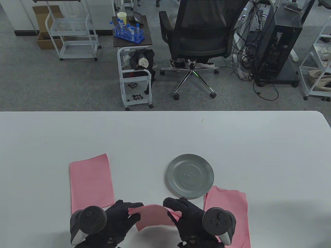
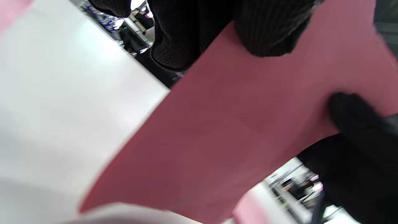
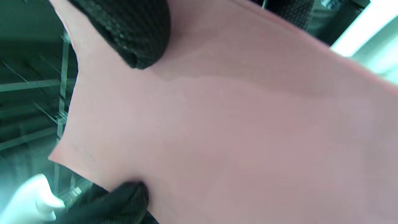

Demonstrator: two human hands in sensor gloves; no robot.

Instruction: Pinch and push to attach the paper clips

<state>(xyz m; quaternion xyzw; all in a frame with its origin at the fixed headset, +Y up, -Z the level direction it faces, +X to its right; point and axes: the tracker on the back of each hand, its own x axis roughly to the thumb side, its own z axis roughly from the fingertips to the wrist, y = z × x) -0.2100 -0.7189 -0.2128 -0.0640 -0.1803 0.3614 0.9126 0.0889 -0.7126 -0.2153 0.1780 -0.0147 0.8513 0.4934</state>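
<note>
Both hands hold a pink paper sheet (image 1: 155,215) lifted above the table's front edge. My left hand (image 1: 126,215) grips its left edge; my right hand (image 1: 178,210) grips its right edge. The sheet fills the left wrist view (image 2: 217,130) and the right wrist view (image 3: 233,130), with black gloved fingers (image 2: 267,28) pressed on it. A grey metal plate (image 1: 178,165) sits just beyond the right hand and holds two paper clips, one (image 1: 187,176) near its middle, one (image 1: 201,183) near its right rim. No clip shows in either hand.
A pink paper stack (image 1: 90,180) lies at the left. Another pink stack (image 1: 230,206) lies at the right with a clip (image 1: 219,188) on its top corner. Beyond the table stand an office chair (image 1: 199,38) and a small cart (image 1: 134,77).
</note>
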